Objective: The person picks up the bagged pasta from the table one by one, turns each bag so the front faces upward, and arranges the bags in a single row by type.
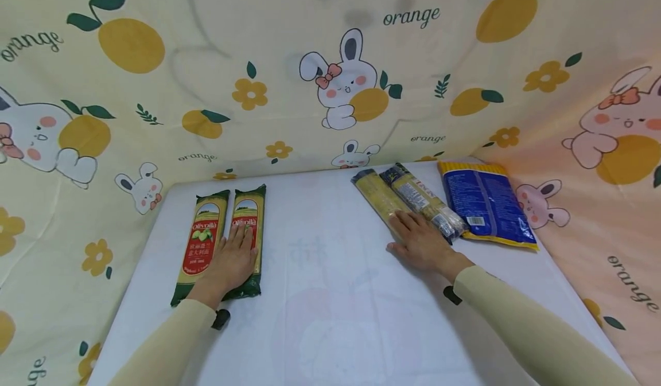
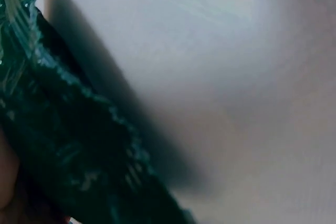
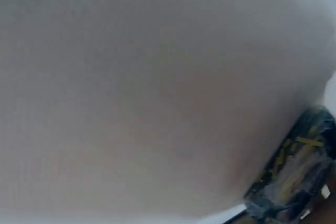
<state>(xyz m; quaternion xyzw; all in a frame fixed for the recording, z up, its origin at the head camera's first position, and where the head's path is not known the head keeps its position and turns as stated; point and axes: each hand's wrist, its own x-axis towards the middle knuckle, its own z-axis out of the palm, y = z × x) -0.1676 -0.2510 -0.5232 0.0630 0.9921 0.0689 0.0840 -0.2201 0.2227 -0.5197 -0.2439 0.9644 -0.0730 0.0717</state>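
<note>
Left hand (image 1: 234, 262) flat on gold-green plastic pasta packet (image 1: 249, 203) | right hand (image 1: 422, 245) flat on clear yellow-filled packet (image 1: 376, 193) | blue plastic bag (image 1: 485, 199), mid-right: head view only

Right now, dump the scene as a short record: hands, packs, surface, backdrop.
left hand: resting on the right Olivoilà pack
beside it: left Olivoilà pack, red label, dark green ends
right hand: resting on the near end of the left slim pack
beside that: right slim pack, partly clear wrapper
far right: blue bag, yellow edges, barcode visible
surface: white tabletop
backdrop: cream cloth printed with rabbits and oranges
total packs: five, counting the bag
</note>
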